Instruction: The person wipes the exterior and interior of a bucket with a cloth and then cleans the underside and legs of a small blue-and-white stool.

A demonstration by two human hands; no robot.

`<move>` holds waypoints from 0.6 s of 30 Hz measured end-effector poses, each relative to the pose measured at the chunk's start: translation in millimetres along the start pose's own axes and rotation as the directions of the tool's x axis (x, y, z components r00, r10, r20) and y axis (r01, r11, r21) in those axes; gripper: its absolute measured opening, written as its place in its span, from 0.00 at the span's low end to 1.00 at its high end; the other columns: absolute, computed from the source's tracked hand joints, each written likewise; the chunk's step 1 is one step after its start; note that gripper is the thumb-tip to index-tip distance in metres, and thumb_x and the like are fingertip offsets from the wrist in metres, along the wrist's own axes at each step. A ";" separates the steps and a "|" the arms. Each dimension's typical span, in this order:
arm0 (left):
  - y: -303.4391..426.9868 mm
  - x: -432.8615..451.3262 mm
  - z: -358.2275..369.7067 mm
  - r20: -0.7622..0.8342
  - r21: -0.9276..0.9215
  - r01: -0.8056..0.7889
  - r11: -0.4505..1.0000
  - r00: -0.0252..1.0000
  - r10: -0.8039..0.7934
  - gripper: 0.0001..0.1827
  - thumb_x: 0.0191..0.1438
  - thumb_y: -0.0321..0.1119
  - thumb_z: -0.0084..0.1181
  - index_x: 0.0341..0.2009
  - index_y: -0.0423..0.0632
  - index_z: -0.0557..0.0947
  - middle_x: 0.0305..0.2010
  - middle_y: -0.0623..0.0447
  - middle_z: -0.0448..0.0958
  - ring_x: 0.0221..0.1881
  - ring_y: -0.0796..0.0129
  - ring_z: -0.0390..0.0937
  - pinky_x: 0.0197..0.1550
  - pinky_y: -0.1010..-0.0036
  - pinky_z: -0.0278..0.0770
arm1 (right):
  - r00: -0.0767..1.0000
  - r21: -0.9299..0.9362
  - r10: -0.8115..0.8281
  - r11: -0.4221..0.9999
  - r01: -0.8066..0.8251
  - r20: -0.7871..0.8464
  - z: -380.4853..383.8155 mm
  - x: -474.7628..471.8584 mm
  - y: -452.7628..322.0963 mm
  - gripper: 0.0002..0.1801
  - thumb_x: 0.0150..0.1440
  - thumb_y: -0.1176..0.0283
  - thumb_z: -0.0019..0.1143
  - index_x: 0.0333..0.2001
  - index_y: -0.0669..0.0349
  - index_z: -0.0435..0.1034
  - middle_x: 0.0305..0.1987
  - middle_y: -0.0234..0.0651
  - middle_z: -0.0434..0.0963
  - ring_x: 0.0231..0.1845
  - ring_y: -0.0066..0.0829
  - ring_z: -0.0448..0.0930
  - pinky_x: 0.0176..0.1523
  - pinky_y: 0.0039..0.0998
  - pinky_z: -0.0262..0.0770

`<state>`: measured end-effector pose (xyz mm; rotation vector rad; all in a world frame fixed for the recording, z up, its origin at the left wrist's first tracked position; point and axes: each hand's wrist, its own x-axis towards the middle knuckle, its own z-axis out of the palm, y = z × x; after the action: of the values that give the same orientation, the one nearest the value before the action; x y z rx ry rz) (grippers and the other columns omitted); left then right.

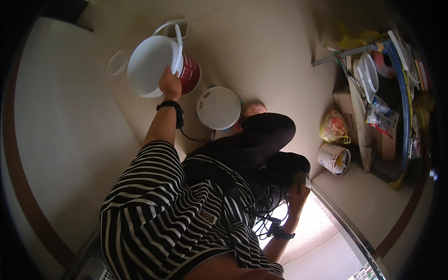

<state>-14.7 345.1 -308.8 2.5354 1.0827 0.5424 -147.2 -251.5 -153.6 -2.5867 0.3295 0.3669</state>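
Observation:
My left hand (170,84) grips the near rim of a white plastic bucket (150,66), which is tipped so its mouth faces left. The bucket has a dark red printed outside and a raised white handle. Its inside looks bare where visible. My right hand (301,189) is by my right knee, with something small and translucent at its fingers; what it is and how firmly it is held cannot be told. A round white stool or lid (218,108) with two slots lies between the bucket and my legs. Black cables (269,213) hang by my right forearm.
A pink perforated clog (255,109) shows beyond my knee. Two clear plastic containers (117,62) (182,29) are near the bucket. On the right are a tied plastic bag (335,127), a small bin (332,158), and a blue-framed rack (406,101) with cardboard boxes, white lids and packets.

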 end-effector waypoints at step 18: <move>-78.5 -96.5 46.6 0.391 0.283 0.296 0.912 0.833 -0.391 0.18 0.57 0.34 0.54 0.50 0.44 0.70 0.52 0.46 0.76 0.51 0.48 0.78 0.57 0.50 0.68 | 0.996 -0.021 0.084 0.996 -0.084 0.009 5.6 6.6 15.8 0.21 0.58 0.69 0.57 0.52 0.71 0.69 0.46 0.49 0.67 0.46 0.41 0.72 0.50 0.40 0.70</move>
<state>-102.8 318.4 -404.5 2.3658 1.4252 -0.2538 -146.8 -263.0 -167.5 -2.5962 0.4345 0.4148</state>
